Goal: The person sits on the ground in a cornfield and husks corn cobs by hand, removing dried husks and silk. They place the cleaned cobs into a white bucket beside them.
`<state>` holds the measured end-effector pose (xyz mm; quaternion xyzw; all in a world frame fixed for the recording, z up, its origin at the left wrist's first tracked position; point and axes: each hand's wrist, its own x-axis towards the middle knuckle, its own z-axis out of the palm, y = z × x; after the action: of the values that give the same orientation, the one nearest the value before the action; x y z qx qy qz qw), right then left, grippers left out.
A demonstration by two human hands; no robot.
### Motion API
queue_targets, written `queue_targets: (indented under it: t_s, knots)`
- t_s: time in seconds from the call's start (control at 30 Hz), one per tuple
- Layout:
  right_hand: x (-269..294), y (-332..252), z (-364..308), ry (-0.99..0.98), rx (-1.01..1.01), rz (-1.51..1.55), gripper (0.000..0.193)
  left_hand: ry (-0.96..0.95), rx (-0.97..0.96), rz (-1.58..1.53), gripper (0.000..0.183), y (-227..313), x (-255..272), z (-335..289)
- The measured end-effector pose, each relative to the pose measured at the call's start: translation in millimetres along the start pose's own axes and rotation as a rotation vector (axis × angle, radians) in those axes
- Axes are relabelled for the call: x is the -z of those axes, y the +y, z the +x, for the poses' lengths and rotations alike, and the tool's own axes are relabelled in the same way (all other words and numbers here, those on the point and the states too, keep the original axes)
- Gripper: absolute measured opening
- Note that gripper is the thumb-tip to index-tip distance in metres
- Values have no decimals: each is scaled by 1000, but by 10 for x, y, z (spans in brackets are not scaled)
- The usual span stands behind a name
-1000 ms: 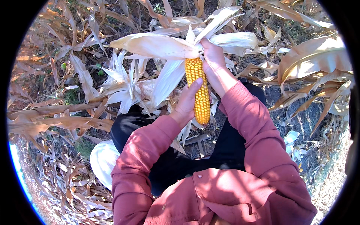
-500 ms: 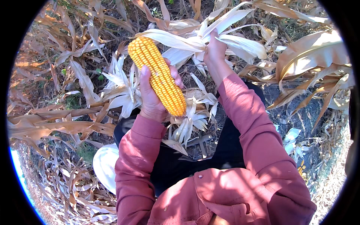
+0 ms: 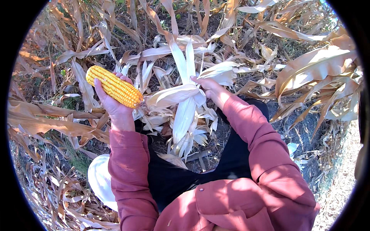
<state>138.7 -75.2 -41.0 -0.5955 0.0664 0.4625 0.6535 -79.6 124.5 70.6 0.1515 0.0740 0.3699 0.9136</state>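
A bare yellow ear of corn (image 3: 114, 87) lies tilted across my left hand (image 3: 115, 109), its lower end pointing right. The thumb rests along its near side and the fingers wrap round its far side. Right of it, my right hand (image 3: 212, 91) pinches a spread, pale corn husk (image 3: 184, 119) near its middle. Long husk leaves fan out from there, upward, leftward and down toward my legs. The husk's stem end is hidden among the leaves and fingers. Ear and husk are apart.
More stripped husks (image 3: 198, 134) lie on the ground between my black-trousered legs. Dry stalks and brown leaves (image 3: 304, 73) stand at the right and along the far side. A white rounded object (image 3: 101, 179) sits beside my left forearm.
My left hand has moved left with the ear, which has turned flatter. My right hand has drawn the husk nearer and to the left, and its leaves now hang differently.
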Motion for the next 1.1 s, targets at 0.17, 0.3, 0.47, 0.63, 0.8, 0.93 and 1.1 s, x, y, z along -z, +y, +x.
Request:
queue_targets:
  t_s: [0.17, 0.3, 0.47, 0.63, 0.8, 0.93, 1.1]
  knots:
    - [778, -1362, 3, 392, 450, 367, 66, 48, 80, 18, 50, -154, -70, 63]
    - [975, -1124, 22, 441, 202, -6, 73, 59, 158, 73, 51, -375, -133, 69]
    - [52, -371, -603, -229, 214, -335, 43, 109, 191, 268, 44, -807, -262, -11]
    - [-446, 71, -945, -469, 391, -360, 65, 105, 226, 453, 44, -1180, -41, -104]
    - [-217, -177, -1278, -478, 315, -164, 53, -48, 533, 481, 53, -1340, -111, -198]
    - [254, -295, -1694, -357, 188, 13, 39, -149, 674, 826, 51, -1318, -177, -154]
    - [1086, -307, -2628, -160, 329, 13, 41, -9, 597, 1050, 36, -1237, 109, -99]
